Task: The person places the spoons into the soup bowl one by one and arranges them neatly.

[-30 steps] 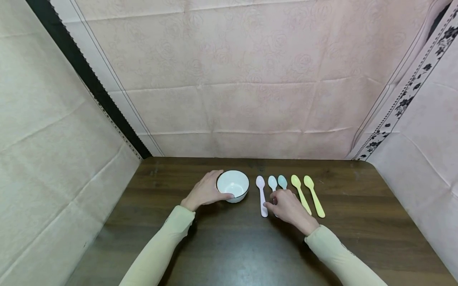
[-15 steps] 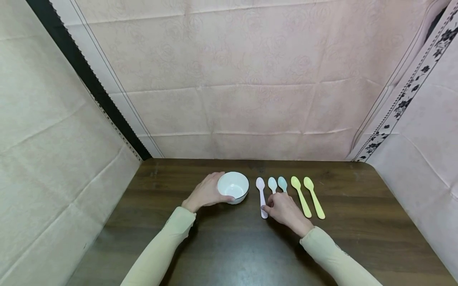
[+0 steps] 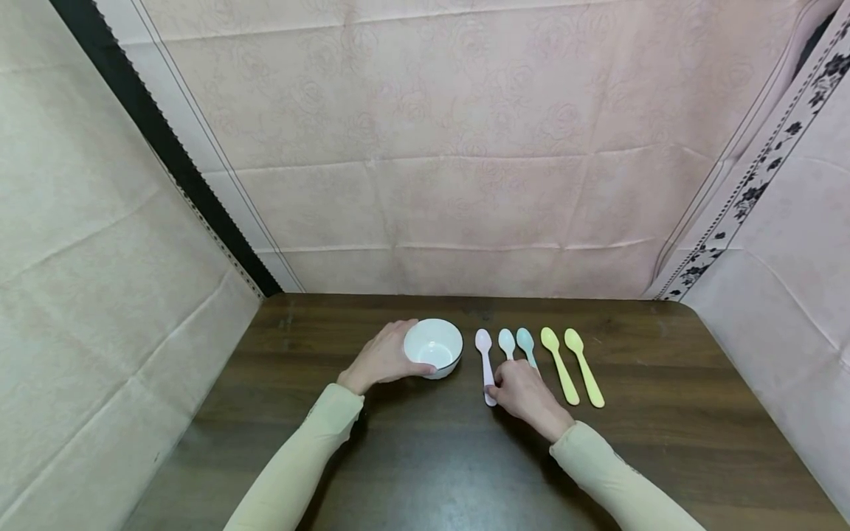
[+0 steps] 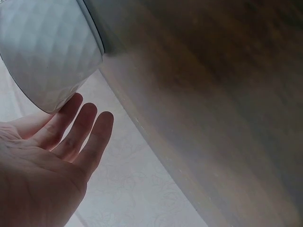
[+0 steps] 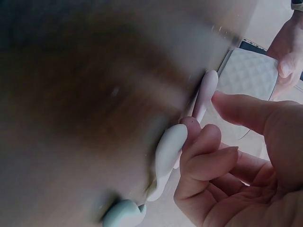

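Observation:
A white bowl [image 3: 433, 341] with a dark rim stands on the table, dimpled outside in the left wrist view. My left hand [image 3: 384, 360] holds its left side, thumb at the front; several fingers extend beneath the wall in the left wrist view. To the right, my right hand [image 3: 527, 391] has curled fingers. Its thumb and a fingertip lie on either side of the lavender spoon [image 5: 205, 94], at the handle. A pale blue spoon [image 5: 169, 149] lies beside that fingertip, its handle hidden by the hand in the head view. A teal spoon [image 3: 526, 343] is partly covered too.
Two yellow-green spoons [image 3: 584, 369] lie to the right of the right hand. The brown wooden table [image 3: 425, 457] extends towards me. Pale patterned cloth [image 3: 465, 147] hangs behind the table's far edge and on both sides.
My right hand has shifted slightly left and towards me, uncovering more of the teal spoon. Its thumb has come onto the lavender spoon's handle. The left hand and bowl have hardly moved.

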A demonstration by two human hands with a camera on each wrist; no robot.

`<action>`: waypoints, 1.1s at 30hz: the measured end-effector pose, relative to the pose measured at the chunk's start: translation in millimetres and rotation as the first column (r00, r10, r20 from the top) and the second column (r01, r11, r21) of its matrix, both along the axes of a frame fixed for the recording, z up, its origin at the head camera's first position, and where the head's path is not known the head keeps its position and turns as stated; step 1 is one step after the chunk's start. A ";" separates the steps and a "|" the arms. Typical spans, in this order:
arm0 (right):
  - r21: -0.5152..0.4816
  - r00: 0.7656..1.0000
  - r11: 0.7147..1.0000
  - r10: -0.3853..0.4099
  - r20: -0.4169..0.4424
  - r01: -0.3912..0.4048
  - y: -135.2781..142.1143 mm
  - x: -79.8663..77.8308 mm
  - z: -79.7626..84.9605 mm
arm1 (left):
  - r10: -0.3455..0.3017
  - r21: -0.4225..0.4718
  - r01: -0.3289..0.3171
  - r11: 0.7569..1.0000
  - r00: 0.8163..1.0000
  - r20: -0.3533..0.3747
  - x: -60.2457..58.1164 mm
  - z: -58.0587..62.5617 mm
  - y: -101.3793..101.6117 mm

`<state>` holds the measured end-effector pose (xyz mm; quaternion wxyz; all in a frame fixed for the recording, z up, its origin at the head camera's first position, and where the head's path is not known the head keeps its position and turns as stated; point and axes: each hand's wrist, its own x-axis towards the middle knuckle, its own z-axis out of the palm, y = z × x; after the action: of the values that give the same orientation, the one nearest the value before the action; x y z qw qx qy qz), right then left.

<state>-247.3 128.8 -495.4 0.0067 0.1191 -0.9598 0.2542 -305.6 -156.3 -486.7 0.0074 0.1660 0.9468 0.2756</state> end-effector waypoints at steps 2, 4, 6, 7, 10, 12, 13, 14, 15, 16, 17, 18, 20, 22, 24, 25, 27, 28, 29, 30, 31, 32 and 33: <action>-0.007 1.000 1.000 -0.009 0.014 0.009 -1.2 -0.8 -0.7 | 0.001 -0.004 -0.001 1.000 1.000 0.004 -0.6 0.2 -0.2; -0.014 0.999 1.000 -0.017 0.034 0.017 -2.4 -1.9 -1.7 | 0.003 -0.008 -0.003 1.000 1.000 0.006 -1.5 -0.2 -0.4; -0.018 0.999 1.000 -0.023 0.044 0.024 -3.4 -2.8 -2.3 | 0.003 -0.011 -0.003 1.000 1.000 0.007 -2.2 -0.3 -0.7; -0.020 0.998 0.999 -0.028 0.049 0.029 -3.9 -3.1 -3.0 | 0.002 -0.013 -0.002 1.000 1.000 0.006 -2.3 -0.2 -0.7; -0.028 0.996 0.998 -0.047 0.072 0.049 -5.9 -1.9 -3.2 | 0.002 -0.010 -0.002 1.000 1.000 0.013 -1.9 -0.3 -0.7; -0.034 0.994 0.998 -0.056 0.089 0.059 -7.5 -0.4 -2.6 | 0.004 -0.009 -0.004 1.000 1.000 0.021 -1.4 -0.5 -0.8; -0.038 0.994 0.997 -0.058 0.094 0.062 -8.4 0.3 -2.5 | 0.006 -0.010 -0.005 1.000 1.000 0.025 -1.3 -0.9 -0.9; -0.042 0.993 0.997 -0.061 0.098 0.065 -9.3 1.4 -1.8 | 0.007 -0.010 -0.007 1.000 1.000 0.028 -1.3 -1.5 -1.0; -0.046 0.993 0.997 -0.062 0.101 0.067 -10.0 1.9 -1.4 | 0.009 -0.009 -0.009 1.000 1.000 0.029 -1.4 -1.9 -1.1; -0.049 0.993 0.996 -0.063 0.101 0.068 -10.7 2.2 -1.1 | 0.011 -0.012 -0.010 1.000 1.000 0.029 -1.5 -2.3 -1.1; -0.055 0.993 0.996 -0.061 0.100 0.067 -11.0 2.2 -1.0 | 0.011 -0.015 -0.011 1.000 0.999 0.030 -1.8 -2.6 -1.1; -0.062 0.993 0.996 -0.062 0.096 0.068 -10.9 1.3 -2.0 | 0.010 -0.017 -0.010 1.000 0.999 0.030 -2.1 -2.9 -1.2; -0.070 0.995 0.996 -0.057 0.083 0.062 -9.6 -2.1 -6.6 | 0.010 -0.018 -0.009 1.000 1.000 0.030 -2.8 -2.9 -1.1; -0.068 0.997 0.997 -0.041 0.070 0.046 -5.1 -12.7 -22.9 | 0.009 -0.016 -0.009 1.000 0.999 0.031 -3.4 -2.4 -1.0; -0.061 0.996 0.997 -0.043 0.077 0.048 -1.3 -24.3 -39.7 | 0.009 -0.014 -0.009 1.000 0.999 0.034 -3.9 -1.4 -0.8; -0.052 0.996 0.997 -0.046 0.082 0.050 0.3 -30.0 -48.2 | 0.009 -0.011 -0.008 1.000 0.999 0.034 -4.1 -0.9 -0.7; -0.034 0.993 0.998 -0.056 0.101 0.060 3.0 -41.0 -63.8 | 0.007 -0.014 -0.006 1.000 0.999 0.036 -4.5 0.1 -0.5; -0.037 0.992 0.997 -0.063 0.113 0.068 2.8 -42.6 -65.7 | 0.006 -0.013 -0.006 1.000 0.999 0.037 -4.7 0.6 -0.4; -0.030 0.991 0.997 -0.069 0.119 0.073 3.0 -45.3 -68.8 | 0.006 -0.015 -0.006 1.000 0.999 0.040 -4.9 0.8 -0.2; -0.028 0.990 0.997 -0.069 0.121 0.073 3.2 -47.3 -71.3 | 0.006 -0.014 -0.006 1.000 0.999 0.042 -5.2 1.1 0.0; -0.028 0.990 0.997 -0.069 0.127 0.073 3.2 -48.9 -72.9 | 0.007 -0.014 -0.006 1.000 0.999 0.043 -5.5 1.4 0.2; -0.029 0.988 0.997 -0.069 0.136 0.074 3.1 -49.9 -73.2 | 0.008 -0.011 -0.007 1.000 0.999 0.045 -5.9 1.8 0.4; -0.035 0.987 0.997 -0.069 0.148 0.075 2.7 -50.4 -72.5 | 0.010 -0.008 -0.009 1.000 0.999 0.047 -6.3 1.8 0.7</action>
<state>-297.6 131.5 -568.0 -0.0522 0.0651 -0.9561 0.2811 -311.9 -155.6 -484.8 0.0291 0.1549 0.9482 0.2757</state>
